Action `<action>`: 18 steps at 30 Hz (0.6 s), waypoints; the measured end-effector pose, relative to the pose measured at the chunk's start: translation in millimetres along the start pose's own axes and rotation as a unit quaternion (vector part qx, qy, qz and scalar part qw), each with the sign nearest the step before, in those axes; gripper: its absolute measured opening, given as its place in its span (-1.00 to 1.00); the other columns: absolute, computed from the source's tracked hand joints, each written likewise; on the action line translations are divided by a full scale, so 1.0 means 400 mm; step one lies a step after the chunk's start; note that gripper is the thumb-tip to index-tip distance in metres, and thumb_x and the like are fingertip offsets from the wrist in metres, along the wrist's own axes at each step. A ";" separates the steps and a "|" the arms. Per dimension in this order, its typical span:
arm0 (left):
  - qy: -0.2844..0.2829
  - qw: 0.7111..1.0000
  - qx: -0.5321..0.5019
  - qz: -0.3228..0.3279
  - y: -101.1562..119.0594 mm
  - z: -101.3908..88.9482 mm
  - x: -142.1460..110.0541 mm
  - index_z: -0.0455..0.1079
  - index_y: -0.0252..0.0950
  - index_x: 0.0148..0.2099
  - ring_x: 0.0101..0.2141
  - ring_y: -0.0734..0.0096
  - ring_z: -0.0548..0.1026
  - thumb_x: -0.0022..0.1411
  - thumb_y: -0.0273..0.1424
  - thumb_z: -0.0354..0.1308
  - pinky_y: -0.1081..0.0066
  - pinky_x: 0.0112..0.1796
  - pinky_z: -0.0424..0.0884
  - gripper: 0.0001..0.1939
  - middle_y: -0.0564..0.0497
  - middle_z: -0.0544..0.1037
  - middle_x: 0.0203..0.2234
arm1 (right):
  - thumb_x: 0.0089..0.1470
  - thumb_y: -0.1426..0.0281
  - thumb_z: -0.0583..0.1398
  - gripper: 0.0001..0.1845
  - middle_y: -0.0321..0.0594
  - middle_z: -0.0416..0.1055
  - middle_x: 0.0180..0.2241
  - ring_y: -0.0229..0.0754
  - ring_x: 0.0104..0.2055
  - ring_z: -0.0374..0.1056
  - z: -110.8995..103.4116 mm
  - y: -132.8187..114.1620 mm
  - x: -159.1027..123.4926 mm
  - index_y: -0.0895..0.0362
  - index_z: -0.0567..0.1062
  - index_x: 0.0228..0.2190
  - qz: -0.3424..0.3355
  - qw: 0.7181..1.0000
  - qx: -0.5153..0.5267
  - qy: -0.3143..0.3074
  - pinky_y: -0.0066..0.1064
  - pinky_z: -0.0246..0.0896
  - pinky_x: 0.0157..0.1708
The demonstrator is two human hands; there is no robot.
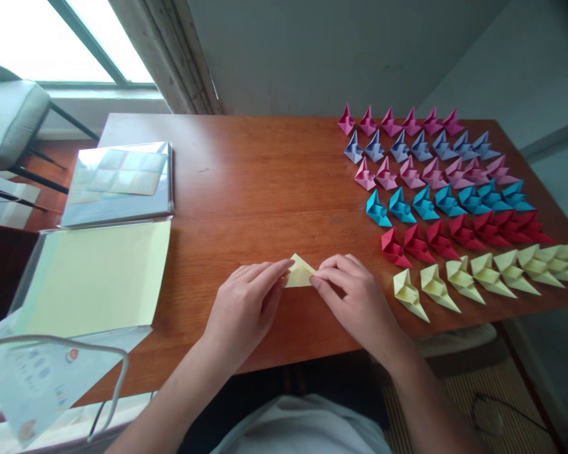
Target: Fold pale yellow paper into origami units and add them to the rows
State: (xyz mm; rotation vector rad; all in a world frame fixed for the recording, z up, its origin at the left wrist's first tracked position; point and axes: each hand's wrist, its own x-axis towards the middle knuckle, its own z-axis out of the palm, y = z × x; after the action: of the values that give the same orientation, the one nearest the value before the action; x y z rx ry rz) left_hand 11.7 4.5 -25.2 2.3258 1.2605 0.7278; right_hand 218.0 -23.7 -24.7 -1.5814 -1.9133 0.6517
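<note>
A small piece of pale yellow origami paper, folded to a triangle-like shape with its point away from me, is held between both hands just above the near part of the table. My left hand pinches its left corner, and the fingers cover that side. At the right corner, my right hand grips the paper between thumb and index finger. Nearest to my right hand stands a row of yellow folded paper boats.
Rows of red, blue, pink and lilac folded papers fill the table's right side. On the left lie a stack of yellow sheets and a plastic-wrapped pack. A chair stands beyond the table's left edge.
</note>
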 end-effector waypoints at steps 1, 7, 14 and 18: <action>0.001 1.000 0.001 -0.005 0.000 0.002 0.001 0.48 -0.26 0.04 -0.23 0.35 0.60 0.40 -0.46 0.09 0.37 -0.18 0.45 -0.77 0.00 0.67 -0.16 | 0.28 0.44 0.20 -0.84 -0.22 0.47 -0.34 -0.13 -0.22 0.34 0.002 -0.001 0.003 0.09 0.56 -0.35 0.007 1.000 -0.007 0.000 -0.28 0.27 -0.17; 0.004 1.000 0.020 -0.022 -0.001 0.009 0.007 0.51 -0.24 0.01 -0.26 0.33 0.60 0.39 -0.44 0.10 0.36 -0.22 0.46 -0.78 0.02 0.67 -0.19 | 0.24 0.41 0.23 -0.92 -0.26 0.48 -0.39 -0.12 -0.28 0.33 0.015 -0.004 0.013 0.10 0.53 -0.32 0.042 0.998 -0.046 0.012 -0.29 0.21 -0.21; -0.001 0.999 0.032 -0.030 0.001 0.020 0.011 0.49 -0.22 0.06 -0.24 0.33 0.57 0.40 -0.46 0.08 0.35 -0.21 0.47 -0.74 0.01 0.63 -0.15 | 0.23 0.38 0.25 -0.89 -0.28 0.47 -0.40 -0.14 -0.29 0.32 0.017 -0.018 0.021 0.08 0.51 -0.37 0.070 0.996 -0.055 0.016 -0.32 0.18 -0.24; 0.012 0.998 0.068 0.001 0.011 0.020 0.005 0.48 -0.28 0.08 -0.16 0.27 0.55 0.38 -0.49 0.07 0.30 -0.14 0.48 -0.72 -0.06 0.60 -0.07 | 0.22 0.38 0.25 -0.89 -0.28 0.47 -0.39 -0.14 -0.28 0.32 0.022 -0.021 0.024 0.07 0.51 -0.38 0.085 0.994 -0.059 0.018 -0.34 0.18 -0.25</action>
State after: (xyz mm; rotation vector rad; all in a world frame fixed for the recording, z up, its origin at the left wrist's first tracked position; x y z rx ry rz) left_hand 20.2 3.1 -28.3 2.4329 1.3587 0.6920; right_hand 204.6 -16.0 -24.3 -1.8327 -1.8335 0.5840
